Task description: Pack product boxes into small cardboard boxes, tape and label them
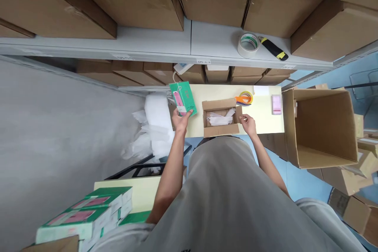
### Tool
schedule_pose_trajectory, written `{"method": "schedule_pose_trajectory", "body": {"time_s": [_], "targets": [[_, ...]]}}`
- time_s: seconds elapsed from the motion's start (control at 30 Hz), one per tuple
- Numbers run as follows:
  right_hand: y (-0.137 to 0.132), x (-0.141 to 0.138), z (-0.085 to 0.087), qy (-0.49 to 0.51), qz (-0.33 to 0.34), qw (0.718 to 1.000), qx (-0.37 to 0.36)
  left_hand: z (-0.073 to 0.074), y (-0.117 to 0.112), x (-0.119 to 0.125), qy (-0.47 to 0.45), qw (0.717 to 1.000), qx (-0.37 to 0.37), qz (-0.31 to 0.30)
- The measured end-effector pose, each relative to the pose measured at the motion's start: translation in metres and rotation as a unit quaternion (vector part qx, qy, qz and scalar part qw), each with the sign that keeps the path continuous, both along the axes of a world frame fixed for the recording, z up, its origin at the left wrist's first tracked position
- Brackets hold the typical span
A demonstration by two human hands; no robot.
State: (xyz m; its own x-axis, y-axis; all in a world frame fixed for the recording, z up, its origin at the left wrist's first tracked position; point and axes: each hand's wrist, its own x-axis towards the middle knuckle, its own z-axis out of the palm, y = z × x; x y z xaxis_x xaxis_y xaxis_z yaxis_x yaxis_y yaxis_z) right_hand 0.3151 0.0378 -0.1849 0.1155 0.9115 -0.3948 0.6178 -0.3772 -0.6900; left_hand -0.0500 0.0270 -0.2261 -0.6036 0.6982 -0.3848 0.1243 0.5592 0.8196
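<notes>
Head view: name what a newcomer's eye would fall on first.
Probably the bright green box, in the left hand over the left end of the pale table. Next, the open carton at the table's near edge, with white wrapping inside and the right hand at its right flap. Above, the shelf bears a tape roll beside a yellow-and-black tool.

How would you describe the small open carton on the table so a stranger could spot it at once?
Below the grey shelf is a pale yellow table. At its near edge, between the left hand and right hand, sits a small carton. Unlike the much larger open carton to the right, it holds loose whitish material.
</notes>
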Motion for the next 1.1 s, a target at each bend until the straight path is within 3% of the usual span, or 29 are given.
{"method": "schedule_pose_trajectory", "body": {"time_s": [0.1,0.2,0.3,0.47,0.57,0.67,0.77,0.87,1.1], "targets": [[0.005,-0.014,-0.002,0.007,0.016,1.0,0.005,0.029,-0.022,-0.002,0.017,0.996,0.08,-0.045],[0.01,-0.024,-0.004,0.007,0.039,0.999,0.005,0.055,-0.03,0.012,0.033,0.983,0.067,-0.17],[0.014,-0.027,-0.004,0.0,0.051,0.999,-0.011,0.068,-0.023,0.03,0.064,0.951,0.042,-0.301],[0.016,-0.018,0.005,-0.033,0.056,0.998,-0.016,0.068,-0.011,0.04,0.137,0.889,0.025,-0.437],[0.012,-0.016,0.022,-0.087,0.085,0.991,0.056,0.065,-0.011,0.033,0.169,0.868,0.008,-0.467],[0.01,-0.025,0.043,-0.105,0.182,0.968,0.14,0.066,-0.011,0.026,0.19,0.858,-0.017,-0.477],[0.014,-0.044,0.055,-0.087,0.307,0.934,0.16,0.07,-0.009,0.025,0.197,0.847,-0.03,-0.493],[0.022,-0.059,0.053,-0.132,0.379,0.905,0.138,0.072,-0.005,0.03,0.203,0.833,-0.034,-0.514],[0.033,-0.063,0.026,-0.229,0.436,0.861,0.124,0.056,0.0,0.039,0.214,0.821,-0.047,-0.528]]}}
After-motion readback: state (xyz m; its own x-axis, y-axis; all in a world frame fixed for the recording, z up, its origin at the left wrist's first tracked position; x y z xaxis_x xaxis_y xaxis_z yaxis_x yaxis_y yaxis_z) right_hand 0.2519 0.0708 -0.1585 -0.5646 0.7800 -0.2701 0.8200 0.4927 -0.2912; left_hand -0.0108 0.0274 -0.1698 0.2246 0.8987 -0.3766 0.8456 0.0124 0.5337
